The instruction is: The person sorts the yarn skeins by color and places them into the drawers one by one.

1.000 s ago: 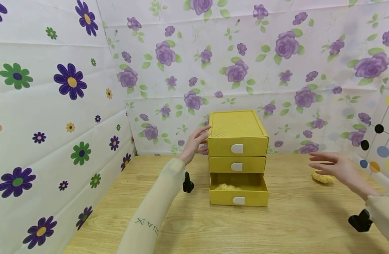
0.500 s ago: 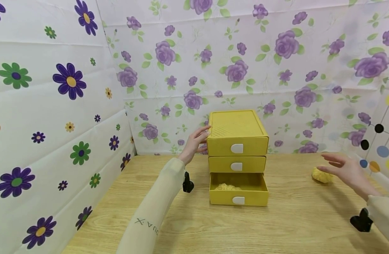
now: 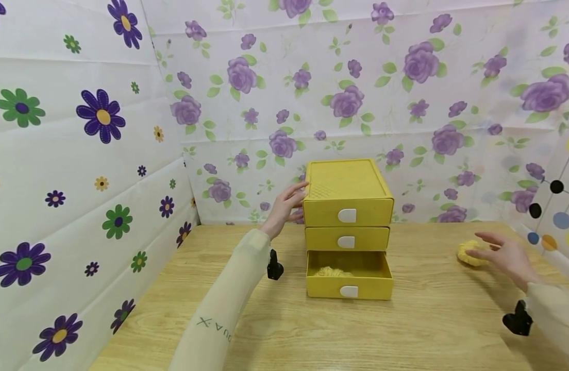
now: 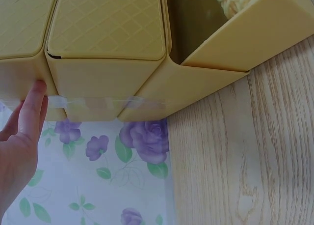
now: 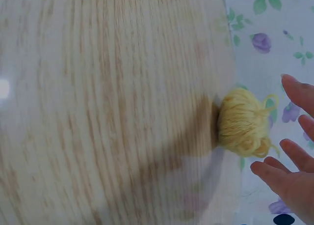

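A yellow drawer unit (image 3: 347, 212) with white tabs stands on the table, its bottom drawer (image 3: 369, 289) pulled out. Inside that drawer lies a pale yellow ball of yarn (image 3: 331, 272), partly hidden by the drawer front. My left hand (image 3: 283, 210) rests its fingertips against the unit's upper left side, fingers fairly straight, as the left wrist view also shows. On the right, another yellow yarn ball (image 5: 244, 123) sits on the table. Around it, close above, my right hand (image 3: 508, 258) hovers with fingers and thumb spread, gripping nothing.
The wooden table (image 3: 423, 330) runs up to a rose-patterned backdrop (image 3: 247, 170) behind the unit. A white daisy-print sheet (image 3: 80, 226) bounds the left side, and a dotted sheet (image 3: 560, 206) the right. Black camera mounts sit on both wrists.
My right hand has moved right, then lowered toward the yarn ball on the table. The left hand, the drawer unit and its pulled-out drawer stay as they were.
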Demonstrator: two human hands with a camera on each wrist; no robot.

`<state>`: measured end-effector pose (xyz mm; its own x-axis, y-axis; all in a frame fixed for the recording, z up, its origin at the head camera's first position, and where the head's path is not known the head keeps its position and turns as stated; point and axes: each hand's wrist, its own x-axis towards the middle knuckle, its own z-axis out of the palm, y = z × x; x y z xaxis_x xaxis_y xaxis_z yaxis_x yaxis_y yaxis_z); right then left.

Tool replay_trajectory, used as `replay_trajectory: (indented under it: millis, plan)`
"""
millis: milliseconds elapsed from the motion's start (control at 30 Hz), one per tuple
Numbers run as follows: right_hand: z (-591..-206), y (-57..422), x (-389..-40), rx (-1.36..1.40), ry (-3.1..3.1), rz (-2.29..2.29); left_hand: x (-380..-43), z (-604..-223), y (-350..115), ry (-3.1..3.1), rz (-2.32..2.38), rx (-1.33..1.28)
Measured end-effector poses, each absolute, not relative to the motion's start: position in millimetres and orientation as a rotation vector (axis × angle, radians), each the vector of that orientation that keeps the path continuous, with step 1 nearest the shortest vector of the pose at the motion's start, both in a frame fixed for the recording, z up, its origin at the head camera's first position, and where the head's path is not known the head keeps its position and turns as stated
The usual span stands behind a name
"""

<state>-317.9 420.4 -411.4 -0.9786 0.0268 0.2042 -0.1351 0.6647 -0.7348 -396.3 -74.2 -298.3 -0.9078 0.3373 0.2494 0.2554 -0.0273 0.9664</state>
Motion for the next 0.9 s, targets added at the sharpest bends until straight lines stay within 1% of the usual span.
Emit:
replay_trajectory:
  millis: [167,233,533,900]
  plan:
    - [-420.3,425.4,-324.1,0.06,-2.722,1.176,-384.6,-288.5,-74.5,2.151,2.072,0.672]
    - [-423.5,426.6,-326.8,0.001,-2.732,1.124,-383.9,-288.1,-74.3,2.154,2.07,0.675]
    - [-424.0,423.7,-327.3,0.012,-2.77,1.149,-402.7,-304.2,-73.2,2.164,2.131,0.666]
    - [-426.4,420.4,-331.0,-0.02,-2.783,1.16,-406.1,-306.5,-72.3,2.192,2.127,0.645]
